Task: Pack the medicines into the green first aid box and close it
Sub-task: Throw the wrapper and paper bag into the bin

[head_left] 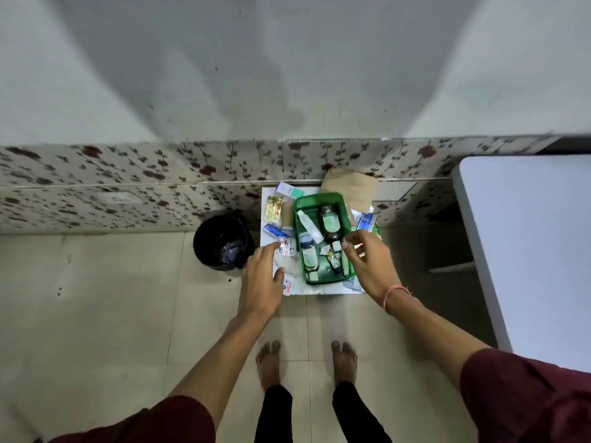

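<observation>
Rect. green plastic box (319, 199), glossy btls

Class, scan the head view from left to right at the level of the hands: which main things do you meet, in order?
Black bin → left hand → green first aid box → right hand → white table.

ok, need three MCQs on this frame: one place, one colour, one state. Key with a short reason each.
1. The black bin stands where, as seen from the head camera?
A. left of the small white table
B. right of it
C. on it

2. What colour is the first aid box?
A. red
B. green
C. blue

3. The box is now:
A. closed
B. open and empty
C. open with items inside

Key: 1 A, bin sits on the floor at the table's left; 2 B, its walls are green; 3 C, a brown bottle and tubes lie inside.
</observation>
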